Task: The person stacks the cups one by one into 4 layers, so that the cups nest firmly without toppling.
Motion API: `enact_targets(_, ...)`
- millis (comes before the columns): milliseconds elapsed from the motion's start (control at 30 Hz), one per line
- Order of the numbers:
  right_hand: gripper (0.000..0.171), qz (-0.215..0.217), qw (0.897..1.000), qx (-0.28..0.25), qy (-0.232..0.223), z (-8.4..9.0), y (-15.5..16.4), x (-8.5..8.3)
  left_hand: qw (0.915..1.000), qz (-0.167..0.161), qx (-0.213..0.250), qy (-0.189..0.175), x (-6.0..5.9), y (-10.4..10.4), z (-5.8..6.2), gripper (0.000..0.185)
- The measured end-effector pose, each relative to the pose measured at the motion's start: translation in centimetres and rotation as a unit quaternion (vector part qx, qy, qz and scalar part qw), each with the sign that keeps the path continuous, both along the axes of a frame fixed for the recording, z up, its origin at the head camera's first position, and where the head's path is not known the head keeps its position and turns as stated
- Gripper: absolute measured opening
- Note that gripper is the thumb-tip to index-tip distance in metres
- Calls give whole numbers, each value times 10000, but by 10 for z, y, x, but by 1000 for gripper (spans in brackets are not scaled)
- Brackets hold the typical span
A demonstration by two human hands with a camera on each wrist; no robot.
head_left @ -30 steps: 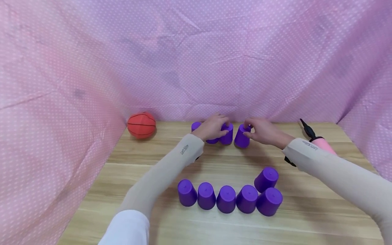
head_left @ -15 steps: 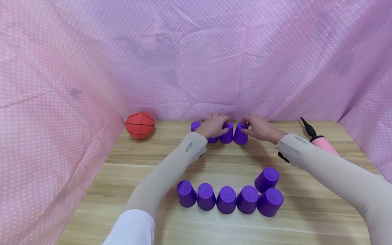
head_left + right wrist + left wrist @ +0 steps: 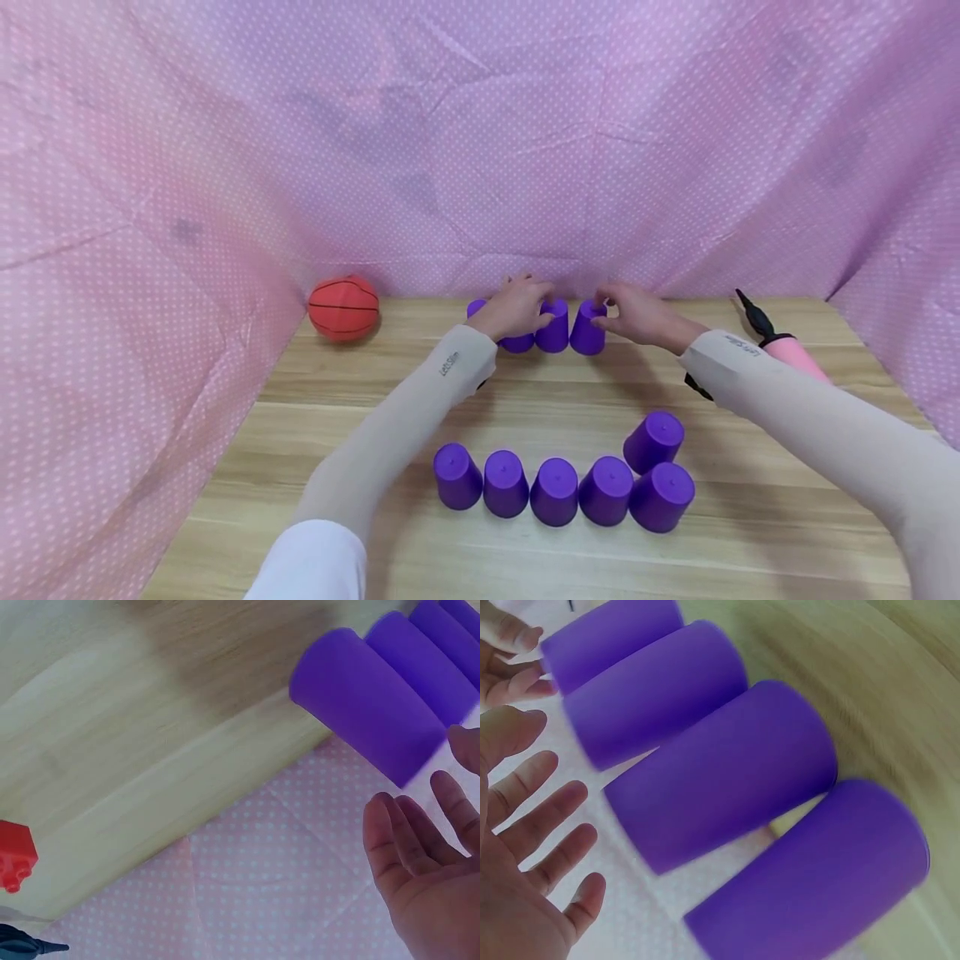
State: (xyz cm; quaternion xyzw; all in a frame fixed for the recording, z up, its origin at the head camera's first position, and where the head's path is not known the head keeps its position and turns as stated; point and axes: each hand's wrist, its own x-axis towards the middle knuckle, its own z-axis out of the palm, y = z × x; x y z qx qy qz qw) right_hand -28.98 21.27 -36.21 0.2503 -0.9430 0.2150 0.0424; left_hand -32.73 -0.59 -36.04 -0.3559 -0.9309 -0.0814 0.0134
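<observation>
Several upside-down purple cups stand in a row along the table's back edge. My left hand (image 3: 517, 307) hovers over this row in the head view, partly hiding the cups on its left. Its fingers (image 3: 549, 814) are spread and apart from the cups in the left wrist view. My right hand (image 3: 637, 315) is at the top of the rightmost back cup (image 3: 587, 335), fingers loosely bent and not wrapped round it. Whether a right fingertip touches that cup, I cannot tell. The neighbouring cup (image 3: 552, 333) stands close beside it.
Nearer me, several inverted purple cups form a row, including a middle cup (image 3: 554, 493), with another cup (image 3: 654, 442) behind its right end. A red basketball (image 3: 343, 309) sits back left. A pink pump (image 3: 795, 357) lies right. The right wrist view shows a red studded block (image 3: 15, 851).
The rightmost back cup has slid left with my right hand, narrowing the gap to its neighbour. My left hand has drifted slightly left, off the cup it was at.
</observation>
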Motion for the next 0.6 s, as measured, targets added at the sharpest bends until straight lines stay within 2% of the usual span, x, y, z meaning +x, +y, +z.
enact_targets(167, 23, 240, 9977, -111, 621, 9, 10, 15, 9988, -207, 100, 434, 18, -24, 15, 35)
enact_targets(300, 23, 468, 9937, -140, 1004, 16, 18, 31, 9953, -550, 220, 769, 35, -46, 23, 28)
enact_targets(467, 25, 496, 9918, 96, 1177, 18, 23, 51, 9888, -920, 617, 1001, 57, -72, 27, 23)
enact_targets(600, 27, 598, 9900, 155, 1270, 13, 23, 66, 9809, -1245, 876, 1213, 70, -87, 25, 19)
